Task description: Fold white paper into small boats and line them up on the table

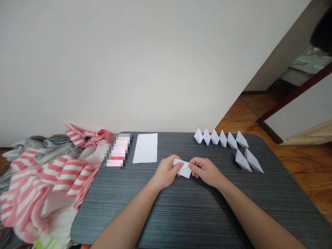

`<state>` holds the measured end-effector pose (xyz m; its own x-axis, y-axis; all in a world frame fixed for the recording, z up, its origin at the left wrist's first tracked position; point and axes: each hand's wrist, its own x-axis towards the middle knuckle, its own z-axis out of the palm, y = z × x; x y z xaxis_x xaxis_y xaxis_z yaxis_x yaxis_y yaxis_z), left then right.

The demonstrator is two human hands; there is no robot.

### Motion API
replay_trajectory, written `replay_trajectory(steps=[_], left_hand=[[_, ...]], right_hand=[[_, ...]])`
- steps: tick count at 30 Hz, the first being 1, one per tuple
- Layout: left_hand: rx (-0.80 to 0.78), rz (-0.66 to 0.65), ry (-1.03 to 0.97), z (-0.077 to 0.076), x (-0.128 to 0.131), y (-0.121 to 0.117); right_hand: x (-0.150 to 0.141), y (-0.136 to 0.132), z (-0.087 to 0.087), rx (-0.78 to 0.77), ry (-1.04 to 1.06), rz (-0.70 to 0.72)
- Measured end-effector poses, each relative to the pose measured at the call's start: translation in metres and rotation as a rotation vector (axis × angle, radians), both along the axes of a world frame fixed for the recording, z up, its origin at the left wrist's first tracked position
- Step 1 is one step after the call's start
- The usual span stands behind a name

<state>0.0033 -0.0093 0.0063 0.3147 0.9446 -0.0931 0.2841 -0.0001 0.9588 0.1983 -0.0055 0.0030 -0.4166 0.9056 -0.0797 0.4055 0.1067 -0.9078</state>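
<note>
At the far left, red-and-white striped cloth [26,193] is heaped beside the table [181,214], with greyish see-through wrapping [49,159] tangled among the folds. Just inside the table's left edge, a pink-and-white flat item [118,152] is laid; its details are hidden by pixelation. Next to it, a blank white sheet [145,148] is spread flat near the back edge, and behind it the view is closed off by a plain pale wall [129,69].

Nearer the table's middle, the left hand [168,171] is closed on the left end of a small folded white paper [185,170], which is pressed under the thumb. The paper is held slightly tilted between the two hands, its lower right corner pointed downward. Its upper right side is pinched by the thumb and fingers of the right hand [205,171], and a little of each end is covered by the grip.

Farther right, eight folded paper shapes [223,139] are set out: six in a row along the back, two side by side in front. Beyond the table, wooden flooring [308,173] and a dark reddish frame [293,97] are seen.
</note>
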Motion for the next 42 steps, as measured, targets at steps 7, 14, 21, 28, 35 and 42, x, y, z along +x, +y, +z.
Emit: replay_trajectory(steps=[7, 14, 21, 28, 35, 42], left_hand=[[0.036, -0.016, 0.052, -0.0005, -0.0012, -0.0004], [0.078, -0.012, 0.085, 0.0042, -0.0002, 0.0004], [0.101, 0.001, 0.128, 0.008, 0.0004, -0.0001], [0.115, 0.006, 0.13, 0.0086, 0.0019, -0.001], [0.039, 0.004, 0.047, 0.0053, 0.0004, 0.0003], [0.008, 0.023, -0.051, 0.0009, 0.0008, 0.0012]], right_hand=[[0.0004, -0.0005, 0.0003, 0.069, -0.029, 0.012], [-0.0003, -0.0016, 0.0024, 0.149, -0.059, 0.01], [-0.0013, -0.0012, 0.0036, 0.171, -0.076, 0.028], [-0.0024, -0.0017, 0.0025, 0.16, -0.073, 0.014], [0.0008, -0.0005, 0.004, 0.149, -0.05, -0.026], [0.0012, -0.0007, 0.0025, 0.09, -0.012, -0.053]])
